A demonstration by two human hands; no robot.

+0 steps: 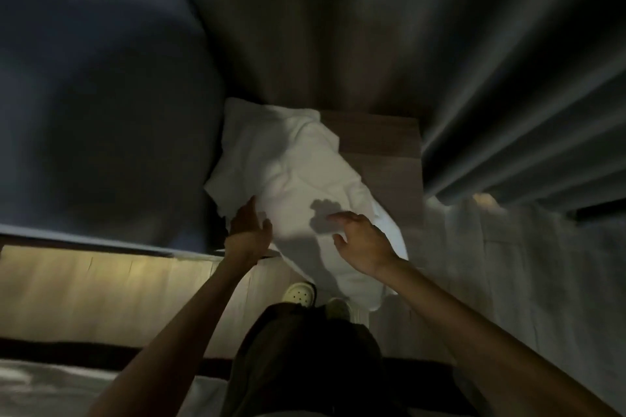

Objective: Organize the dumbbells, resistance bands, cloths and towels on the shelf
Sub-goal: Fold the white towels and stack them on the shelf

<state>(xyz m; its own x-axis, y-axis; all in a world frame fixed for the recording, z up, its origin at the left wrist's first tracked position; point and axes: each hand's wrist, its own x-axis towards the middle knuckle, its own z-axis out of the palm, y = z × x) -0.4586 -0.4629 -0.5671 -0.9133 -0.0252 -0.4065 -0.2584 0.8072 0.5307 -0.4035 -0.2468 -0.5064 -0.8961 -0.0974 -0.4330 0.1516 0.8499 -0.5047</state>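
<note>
a rumpled white towel lies spread across the left part of a pale wooden shelf top, seen from above; its near end hangs over the front edge toward the floor. the person's left hand is at the towel's lower left edge, fingers fairly straight and thumb spread over the cloth; whether it pinches the edge cannot be told. the right hand hovers just above the towel's middle, fingers spread and relaxed, holding nothing, and throws a dark shadow on the cloth. the right part of the shelf top is bare wood grain. grey curtains hang in long folds behind and to the right of the shelf. a dark blue blurred surface fills the left. below it is a lit strip of light wooden floor. white fabric lies to the right. pale perforated clogs and dark trousers show below the hands. the room is dim.
</note>
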